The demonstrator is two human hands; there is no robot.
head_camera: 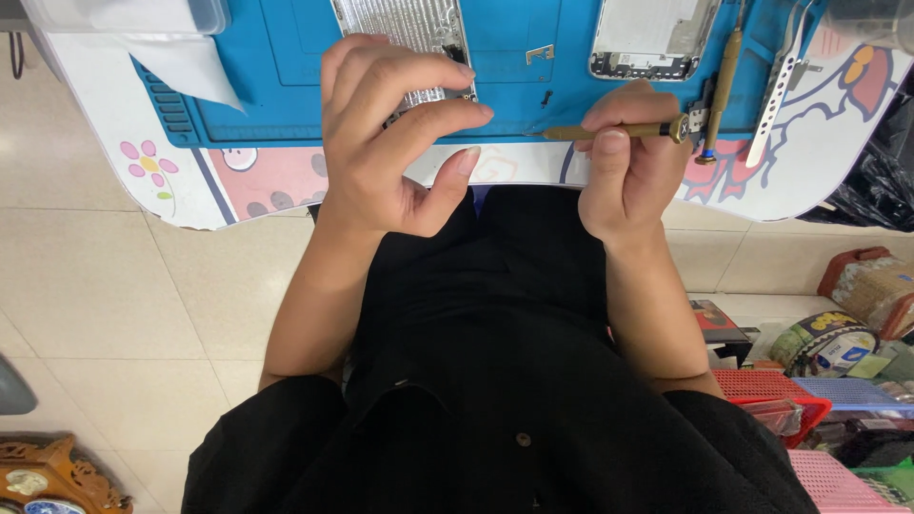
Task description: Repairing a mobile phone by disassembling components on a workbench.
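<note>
My right hand (628,167) grips a slim brass screwdriver (614,131) that lies level, its tip pointing left over the blue work mat (286,105). My left hand (390,133) hovers above the mat's near edge with fingers curled and apart, holding nothing that I can see; it covers the lower part of an opened silver phone body (400,24). A tiny dark screw (546,97) and a small metal bracket (540,54) lie on the mat between the hands. A second opened phone shell (652,38) rests at the upper right.
Another brass screwdriver (725,76) and metal tweezers (781,81) lie right of the mat on the cartoon-printed table (257,181). A clear plastic box (124,14) and white sheet sit top left. Baskets and packages (819,400) crowd the floor at right; a wooden object (48,476) stands bottom left.
</note>
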